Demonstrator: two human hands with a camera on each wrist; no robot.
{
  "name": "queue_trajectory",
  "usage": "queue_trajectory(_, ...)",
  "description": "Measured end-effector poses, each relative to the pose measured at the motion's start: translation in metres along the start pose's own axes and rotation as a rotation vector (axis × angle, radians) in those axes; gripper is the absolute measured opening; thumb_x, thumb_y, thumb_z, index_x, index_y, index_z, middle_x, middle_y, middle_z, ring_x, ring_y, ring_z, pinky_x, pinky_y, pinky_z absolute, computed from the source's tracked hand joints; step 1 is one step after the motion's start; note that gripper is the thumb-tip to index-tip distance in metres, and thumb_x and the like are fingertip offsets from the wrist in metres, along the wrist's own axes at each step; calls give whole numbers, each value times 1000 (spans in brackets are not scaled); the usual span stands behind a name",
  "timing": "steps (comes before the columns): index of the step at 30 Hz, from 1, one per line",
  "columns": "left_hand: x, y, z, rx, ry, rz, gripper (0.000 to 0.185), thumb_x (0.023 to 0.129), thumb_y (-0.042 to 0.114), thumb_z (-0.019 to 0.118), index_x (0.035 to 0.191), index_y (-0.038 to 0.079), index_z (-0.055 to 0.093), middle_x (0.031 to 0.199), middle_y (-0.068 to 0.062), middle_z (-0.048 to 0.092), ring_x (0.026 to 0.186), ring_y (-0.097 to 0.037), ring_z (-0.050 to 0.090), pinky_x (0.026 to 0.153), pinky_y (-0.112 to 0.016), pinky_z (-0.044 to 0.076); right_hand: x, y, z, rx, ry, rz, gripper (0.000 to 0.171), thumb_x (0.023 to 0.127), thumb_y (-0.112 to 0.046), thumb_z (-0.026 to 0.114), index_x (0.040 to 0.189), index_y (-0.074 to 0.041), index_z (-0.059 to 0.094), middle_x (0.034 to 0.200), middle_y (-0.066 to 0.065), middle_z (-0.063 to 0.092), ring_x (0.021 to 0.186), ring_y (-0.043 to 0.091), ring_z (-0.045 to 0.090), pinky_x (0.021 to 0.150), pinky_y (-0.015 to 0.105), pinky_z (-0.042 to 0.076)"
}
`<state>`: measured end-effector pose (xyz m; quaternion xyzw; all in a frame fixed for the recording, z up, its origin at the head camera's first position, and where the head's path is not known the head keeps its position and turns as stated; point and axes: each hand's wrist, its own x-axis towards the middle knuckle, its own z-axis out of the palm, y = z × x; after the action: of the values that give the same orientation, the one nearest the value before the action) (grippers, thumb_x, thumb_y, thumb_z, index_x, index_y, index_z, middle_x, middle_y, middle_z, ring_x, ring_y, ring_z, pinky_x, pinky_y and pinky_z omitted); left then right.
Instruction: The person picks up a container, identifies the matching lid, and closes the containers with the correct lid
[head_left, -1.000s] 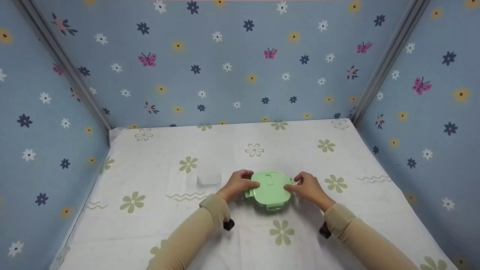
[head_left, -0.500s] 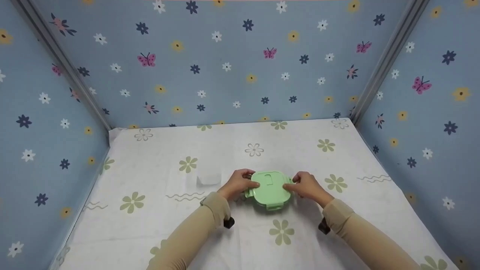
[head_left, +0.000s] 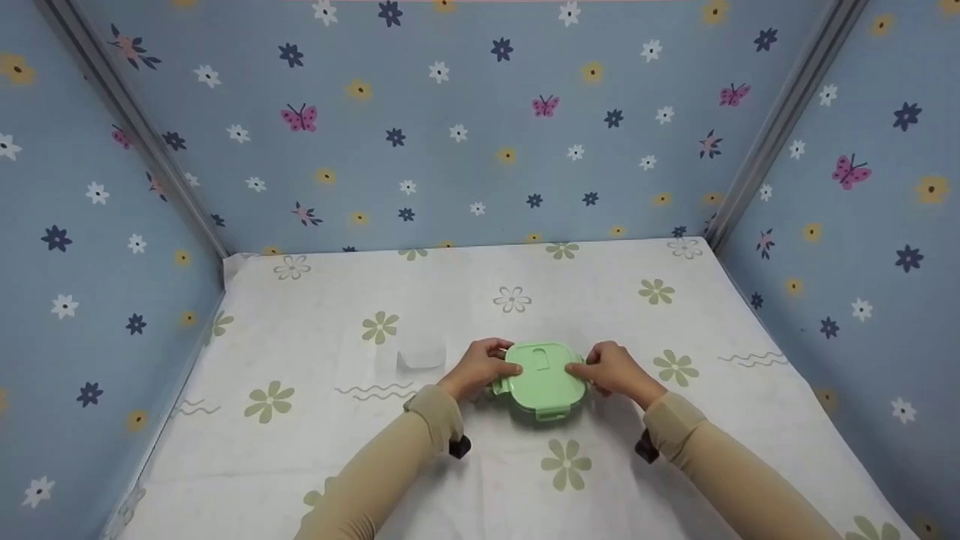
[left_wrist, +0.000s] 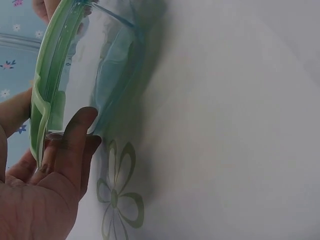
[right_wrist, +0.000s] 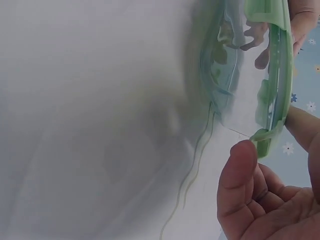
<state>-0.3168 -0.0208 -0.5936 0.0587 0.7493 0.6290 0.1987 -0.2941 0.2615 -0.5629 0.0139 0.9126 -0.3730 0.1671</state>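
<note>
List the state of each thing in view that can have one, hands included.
green lid: seated on the clear container, flat.
clear container: upright on the tablecloth, apparently empty.
left hand: fingers curled on the lid's left edge.
right hand: fingers curled on the lid's right edge.

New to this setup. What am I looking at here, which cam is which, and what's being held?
No machine here: a person works with two bare hands. The wide picture comes from a camera on the head, looking down at a table with a flowered cloth inside blue patterned walls. The two close, sideways pictures come from cameras on each wrist. In the middle stands a clear container with a green lid. The left hand holds its left side and the right hand its right side, fingers at the lid's edge clips. A small clear piece lies on the cloth to the left.
</note>
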Motion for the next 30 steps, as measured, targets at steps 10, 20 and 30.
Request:
queue_trajectory(10, 2, 0, 5, 6, 13, 10, 52, 90, 7, 83, 138, -1, 67, 117, -12, 72, 100, -15, 64, 85, -23, 57, 2, -1, -8, -13, -19, -48, 36, 101, -32, 80, 77, -9, 64, 59, 0, 58, 53, 13, 56, 55, 30, 51)
queue_trajectory(20, 0, -2, 4, -14, 8, -13, 52, 91, 9, 83, 139, -1, 66, 118, -11, 71, 100, -16, 64, 84, -23, 57, 3, -7, -11, -90, -97, -101, 38, 106, -25, 73, 74, -3, 72, 55, -1, 57, 53, 13, 59, 54, 28, 54)
queue_trajectory(30, 1, -2, 5, -31, 37, -10, 55, 89, 4, 83, 141, -3, 65, 106, -5, 64, 91, -13, 60, 77, -20, 55, 7, -7, -12, -61, -125, -106, 36, 106, -26, 73, 79, -2, 77, 57, 1, 64, 53, 14, 64, 60, 38, 64)
